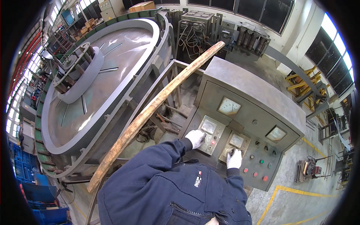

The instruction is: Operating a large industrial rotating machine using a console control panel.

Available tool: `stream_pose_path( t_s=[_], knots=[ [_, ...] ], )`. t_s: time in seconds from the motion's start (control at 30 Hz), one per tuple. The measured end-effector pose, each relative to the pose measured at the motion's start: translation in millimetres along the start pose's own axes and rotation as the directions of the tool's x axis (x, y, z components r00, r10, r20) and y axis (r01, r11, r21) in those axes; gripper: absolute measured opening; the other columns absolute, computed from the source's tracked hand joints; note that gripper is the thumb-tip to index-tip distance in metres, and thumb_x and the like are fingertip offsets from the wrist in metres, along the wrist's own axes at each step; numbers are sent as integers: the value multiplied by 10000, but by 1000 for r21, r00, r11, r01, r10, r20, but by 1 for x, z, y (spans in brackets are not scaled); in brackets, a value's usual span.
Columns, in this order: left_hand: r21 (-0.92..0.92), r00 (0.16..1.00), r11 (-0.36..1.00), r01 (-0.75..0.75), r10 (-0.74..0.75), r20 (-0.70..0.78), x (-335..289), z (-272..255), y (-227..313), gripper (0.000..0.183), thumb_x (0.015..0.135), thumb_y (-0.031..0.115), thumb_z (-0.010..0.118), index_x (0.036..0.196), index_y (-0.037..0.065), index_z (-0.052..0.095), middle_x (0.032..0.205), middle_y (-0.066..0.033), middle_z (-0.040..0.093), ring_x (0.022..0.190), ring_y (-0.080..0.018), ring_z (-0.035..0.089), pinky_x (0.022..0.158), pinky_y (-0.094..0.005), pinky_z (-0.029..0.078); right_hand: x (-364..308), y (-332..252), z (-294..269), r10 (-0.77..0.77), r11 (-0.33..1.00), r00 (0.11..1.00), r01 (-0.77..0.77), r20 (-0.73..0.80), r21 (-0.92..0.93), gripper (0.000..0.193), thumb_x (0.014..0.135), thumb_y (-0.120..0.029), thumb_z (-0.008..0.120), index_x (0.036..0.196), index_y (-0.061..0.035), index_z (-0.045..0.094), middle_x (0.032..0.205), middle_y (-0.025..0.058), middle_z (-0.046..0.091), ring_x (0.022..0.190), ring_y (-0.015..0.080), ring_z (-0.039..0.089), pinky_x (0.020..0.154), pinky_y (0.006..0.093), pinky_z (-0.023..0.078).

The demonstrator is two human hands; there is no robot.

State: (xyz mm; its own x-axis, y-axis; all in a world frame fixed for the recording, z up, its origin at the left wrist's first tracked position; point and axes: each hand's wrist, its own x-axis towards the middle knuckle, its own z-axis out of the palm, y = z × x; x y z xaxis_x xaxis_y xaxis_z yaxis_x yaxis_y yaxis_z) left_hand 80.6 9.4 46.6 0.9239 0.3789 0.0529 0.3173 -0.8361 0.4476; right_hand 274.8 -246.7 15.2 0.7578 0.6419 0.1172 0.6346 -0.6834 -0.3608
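Note:
My left hand [196, 139], in a white work glove, is at the left edge of a small instrument panel [208, 135] on a grey control console [245, 88]. Its fingers are curled in against the panel, and what they grip is hidden under them. My right hand [234, 159], gloved too, has its fingertips closed on a dark knob [231, 151] of the second instrument panel [237, 141]. Each panel carries a dial. Larger gauges, one a needle meter [229, 106], sit higher on the console, with red push buttons [255, 174] and green buttons [261, 161] to the right.
A long wooden plank [153, 107] leans diagonally left of the console. Beyond it stands a large round machine with a metal disc [123, 41]. Cabled equipment [193, 35] is behind. Yellow floor lines [296, 190] and a small stand [309, 168] lie to the right.

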Motion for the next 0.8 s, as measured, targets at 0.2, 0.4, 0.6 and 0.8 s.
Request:
stream_pose_path(
  t_s=[0.2, 0.4, 0.6, 0.8],
  knots=[
    [-2, 1000, 1000, 9, -9, -17, -5, 0, -4, 182, 867, 241, 733, 955, 94, 670, 876, -187, 707, 888, -423, 705, 782, -545, 564, -1, -6, 2, 7, 1000, 1000, -7, -9, 5, 323, 891, -246, 781, 1147, -75, 680, 1087, 191, 649, 1024, 407, 669, 889, 516, 554],
    [-62, 996, 994, 85, -84, 22, 0, -19, 12, 176, 849, 185, 678, 934, 41, 736, 931, -257, 734, 919, -471, 715, 838, -565, 583, -2, -2, -6, -32, 997, 999, 30, 20, 66, 328, 893, -232, 738, 1127, -14, 668, 1094, 228, 669, 1038, 441, 652, 913, 539, 537],
    [-16, 998, 1000, 19, -20, -57, 1, 9, -6, 213, 880, 199, 731, 1042, 64, 705, 957, -209, 727, 939, -431, 697, 833, -550, 557, 3, -1, 15, 9, 998, 1000, -10, 20, 62, 274, 903, -240, 696, 1068, -40, 607, 1084, 237, 635, 1033, 437, 657, 882, 549, 544],
    [-11, 999, 999, -48, 48, -16, 4, 10, -5, 292, 905, 263, 750, 1111, 61, 711, 1042, -186, 739, 1016, -394, 705, 898, -506, 564, -7, -16, -13, 102, 992, 995, -103, 14, 70, 198, 933, -172, 646, 1089, -50, 637, 1072, 207, 651, 985, 396, 709, 853, 520, 580]
  ],
)
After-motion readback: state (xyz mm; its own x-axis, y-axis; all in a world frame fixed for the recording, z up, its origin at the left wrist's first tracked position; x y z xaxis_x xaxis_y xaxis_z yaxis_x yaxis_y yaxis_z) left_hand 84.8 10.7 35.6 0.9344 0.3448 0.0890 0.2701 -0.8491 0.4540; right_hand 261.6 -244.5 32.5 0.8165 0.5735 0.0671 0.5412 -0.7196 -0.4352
